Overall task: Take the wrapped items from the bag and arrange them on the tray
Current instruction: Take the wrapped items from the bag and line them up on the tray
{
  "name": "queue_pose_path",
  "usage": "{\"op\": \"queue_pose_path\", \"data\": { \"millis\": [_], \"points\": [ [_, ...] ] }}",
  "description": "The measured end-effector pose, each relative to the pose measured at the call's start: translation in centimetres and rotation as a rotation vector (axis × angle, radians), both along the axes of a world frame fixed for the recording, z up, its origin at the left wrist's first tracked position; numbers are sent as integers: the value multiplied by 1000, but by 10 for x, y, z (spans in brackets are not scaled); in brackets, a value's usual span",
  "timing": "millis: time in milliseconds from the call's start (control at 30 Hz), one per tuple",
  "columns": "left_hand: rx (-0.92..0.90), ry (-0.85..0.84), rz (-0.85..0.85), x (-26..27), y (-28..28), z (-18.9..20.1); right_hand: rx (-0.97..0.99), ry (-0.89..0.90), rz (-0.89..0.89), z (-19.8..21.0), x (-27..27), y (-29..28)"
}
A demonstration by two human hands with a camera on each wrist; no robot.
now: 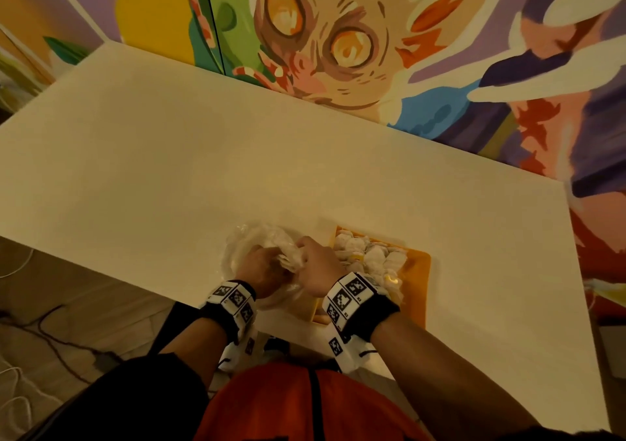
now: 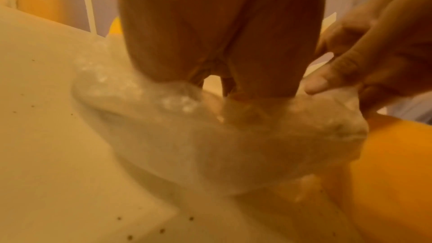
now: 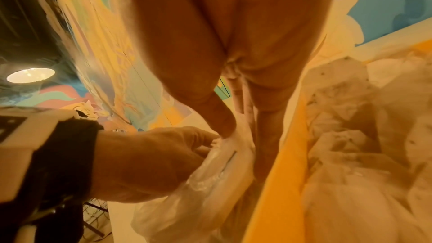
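While we look down from the head view, the scene reads from left to right as follows.
Table (image 1: 237, 156): a pale top that fills most of the view; everything we handle sits near its 6 o'clock edge.
Bag (image 1: 247, 237): clear crinkled plastic, lying on the table at about 9 o'clock of the tray and just beside it.
Left hand (image 1: 262, 269): our fingers are curled into the bag's plastic and pinch it; the left wrist view shows the film bunched under them, though blurred.
Wrapped item (image 1: 286, 257): a white crumpled bundle between our two hands, at the bag's 3 o'clock side; we cannot tell whether it is in the bag or out of it.
Right hand (image 1: 316, 271): our thumb and fingers pinch the white bunched material next to the left hand, as the right wrist view shows.
Tray (image 1: 420, 271): orange, on the table at 3 o'clock of our hands.
Wrapped items (image 1: 369, 254): many white bundles heaped together on the tray, touching one another.
Wall (image 1: 338, 34): a bright painted mural at 12 o'clock, behind the table.
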State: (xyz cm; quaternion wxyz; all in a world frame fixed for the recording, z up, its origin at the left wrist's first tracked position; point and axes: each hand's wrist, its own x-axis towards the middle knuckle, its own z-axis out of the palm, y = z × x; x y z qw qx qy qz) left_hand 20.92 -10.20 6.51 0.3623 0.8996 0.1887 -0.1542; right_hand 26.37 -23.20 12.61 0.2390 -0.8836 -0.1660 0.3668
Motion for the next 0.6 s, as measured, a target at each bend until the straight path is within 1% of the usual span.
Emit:
{"op": "queue_pose_path", "data": {
  "millis": [33,100,200,267,333,433,533,600],
  "points": [
    [33,-13,-50,-1,-1,0,4,1,-9,-1,1,0],
    [63,-43,-97,-2,-2,-1,6,7,-21,-2,3,1],
    [49,-144,-168,-3,-1,-2,-4,4,-35,-3,3,0],
    [33,-188,-202,-3,0,-5,-14,-5,-40,-4,3,-1],
    [25,-197,-210,-2,-1,-1,-16,-14,-41,-6,4,-3],
    [4,-176,-189,-4,2,-1,-17,-15,-44,-9,5,-6],
    [-85,-94,-76,-6,10,-3,-13,-17,-46,-9,4,-8],
    [-166,-81,-7,-8,16,-1,-8,-30,-37,-8,3,-7]
  ]
}}
